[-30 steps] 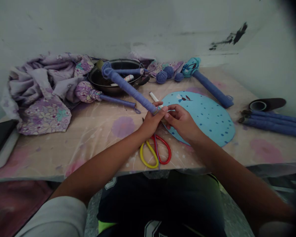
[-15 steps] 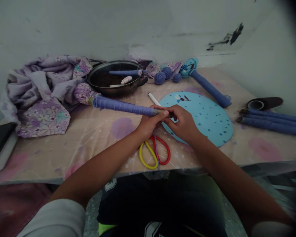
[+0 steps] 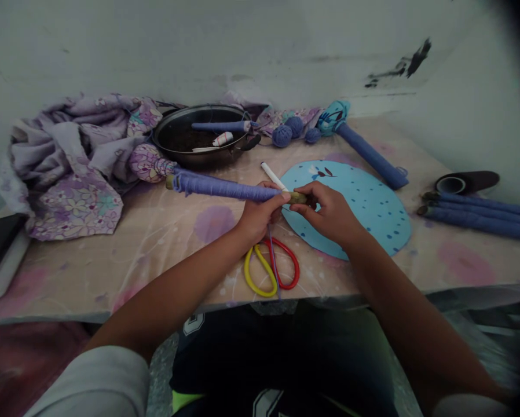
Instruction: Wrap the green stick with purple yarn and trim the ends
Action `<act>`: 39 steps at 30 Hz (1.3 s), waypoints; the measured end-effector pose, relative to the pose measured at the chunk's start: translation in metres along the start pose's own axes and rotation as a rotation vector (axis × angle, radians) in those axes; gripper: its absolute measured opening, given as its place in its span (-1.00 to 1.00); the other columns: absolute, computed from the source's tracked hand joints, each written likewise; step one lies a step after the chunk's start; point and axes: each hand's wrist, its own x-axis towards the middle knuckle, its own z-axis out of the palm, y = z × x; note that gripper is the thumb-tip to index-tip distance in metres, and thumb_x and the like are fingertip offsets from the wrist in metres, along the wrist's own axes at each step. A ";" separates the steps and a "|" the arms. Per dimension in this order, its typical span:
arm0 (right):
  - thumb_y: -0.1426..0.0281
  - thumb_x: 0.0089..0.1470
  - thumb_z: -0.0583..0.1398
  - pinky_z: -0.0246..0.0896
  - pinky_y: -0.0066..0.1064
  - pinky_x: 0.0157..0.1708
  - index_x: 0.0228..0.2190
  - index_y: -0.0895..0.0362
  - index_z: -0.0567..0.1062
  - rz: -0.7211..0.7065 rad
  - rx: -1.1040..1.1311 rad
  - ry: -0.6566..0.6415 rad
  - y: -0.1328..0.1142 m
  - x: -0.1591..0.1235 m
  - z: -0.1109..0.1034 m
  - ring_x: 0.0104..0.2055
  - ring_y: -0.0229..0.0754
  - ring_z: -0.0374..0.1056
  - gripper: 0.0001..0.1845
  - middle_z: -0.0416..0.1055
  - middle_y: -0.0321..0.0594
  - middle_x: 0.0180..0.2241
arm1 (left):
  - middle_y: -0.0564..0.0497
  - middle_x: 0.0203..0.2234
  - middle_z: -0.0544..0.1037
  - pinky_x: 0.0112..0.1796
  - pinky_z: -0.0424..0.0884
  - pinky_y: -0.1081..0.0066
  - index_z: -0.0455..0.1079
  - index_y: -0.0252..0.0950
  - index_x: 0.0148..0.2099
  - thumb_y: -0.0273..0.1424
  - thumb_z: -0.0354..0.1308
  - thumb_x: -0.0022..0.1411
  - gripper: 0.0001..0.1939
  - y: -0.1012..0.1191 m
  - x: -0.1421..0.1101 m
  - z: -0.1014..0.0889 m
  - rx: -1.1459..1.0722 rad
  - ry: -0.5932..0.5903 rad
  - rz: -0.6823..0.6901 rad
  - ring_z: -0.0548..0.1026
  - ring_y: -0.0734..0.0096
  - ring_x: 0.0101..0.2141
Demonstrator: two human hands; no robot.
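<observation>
A greenish stick wrapped in purple yarn lies across my hands, held a little above the table. My left hand is closed round it near its right end, with the thumb pressed on top. The fingers of my right hand pinch the bare tip of the same stick. A strand of yarn hangs down from my left hand over the scissors, which have one yellow and one red handle. Just behind my hands lies a white marker. A light blue spotted oval mat is under and beyond my right hand.
Crumpled lilac floral cloth fills the left side. At the back stand a black pan and several balls of yarn. Yarn-wrapped sticks and a dark tube lie at the right. A wall rises behind the table.
The wrapped stick has shifted slightly to the right and tilted a little. My right hand has moved right, away from my left, so the bare tip now shows between them.
</observation>
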 end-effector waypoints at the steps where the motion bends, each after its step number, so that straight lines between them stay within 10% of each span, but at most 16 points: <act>1: 0.25 0.03 0.23 0.12 -0.39 -0.43 -0.33 0.11 0.42 0.007 0.011 -0.005 0.000 0.000 -0.001 -0.45 -0.23 0.25 -0.79 0.42 -0.25 -0.42 | 0.31 -0.76 0.10 -0.68 -0.12 0.58 0.14 -0.24 -0.34 -0.41 0.25 -0.07 -0.69 0.000 0.000 0.000 0.002 -0.008 0.000 0.01 0.75 -0.77; 8: 0.20 0.00 0.25 0.11 -0.40 -0.44 -0.35 0.11 0.42 0.077 0.073 -0.014 0.000 -0.001 -0.006 -0.46 -0.27 0.24 -0.75 0.41 -0.27 -0.44 | 0.31 -0.76 0.12 -0.68 -0.11 0.58 0.14 -0.24 -0.34 -0.39 0.26 -0.09 -0.67 0.002 0.000 -0.001 -0.032 0.013 -0.010 0.01 0.75 -0.77; 18: 0.06 0.02 0.18 0.09 -0.51 -0.67 -0.40 0.13 0.35 0.362 0.720 0.056 -0.006 0.000 0.013 -0.65 -0.39 0.19 -0.63 0.32 -0.37 -0.59 | 0.29 -0.74 0.10 -0.71 -0.14 0.59 0.17 -0.25 -0.33 -0.15 0.25 -0.01 -0.62 -0.003 0.002 -0.001 -0.012 -0.060 0.001 -0.01 0.75 -0.77; 28: 0.32 -0.02 0.26 0.30 -0.25 -0.24 -0.25 0.12 0.41 -0.021 0.075 0.288 0.002 -0.002 0.020 -0.31 -0.20 0.31 -0.74 0.37 -0.19 -0.29 | 0.25 -0.70 0.06 -0.72 -0.14 0.58 0.07 -0.26 -0.42 -0.03 0.08 0.12 -0.58 -0.009 0.005 0.002 0.078 -0.017 -0.072 0.01 0.74 -0.76; 34: 0.07 0.15 0.06 0.18 -0.47 -0.62 -0.19 0.09 0.36 0.272 0.512 0.045 -0.001 -0.001 0.020 -0.56 -0.33 0.28 -0.63 0.34 -0.33 -0.52 | 0.24 -0.70 0.14 -0.70 -0.11 0.56 0.14 -0.28 -0.38 -0.06 0.15 0.07 -0.60 -0.012 0.005 0.000 0.109 -0.051 0.017 0.04 0.74 -0.75; 39: 0.21 0.07 0.19 0.23 -0.44 -0.52 -0.26 0.07 0.35 0.166 0.356 0.185 0.001 -0.003 0.024 -0.35 -0.24 0.36 -0.75 0.40 -0.24 -0.36 | 0.25 -0.73 0.09 -0.69 -0.13 0.54 0.18 -0.30 -0.41 -0.05 0.20 0.01 -0.58 -0.013 0.005 0.000 0.103 -0.081 0.010 0.01 0.74 -0.74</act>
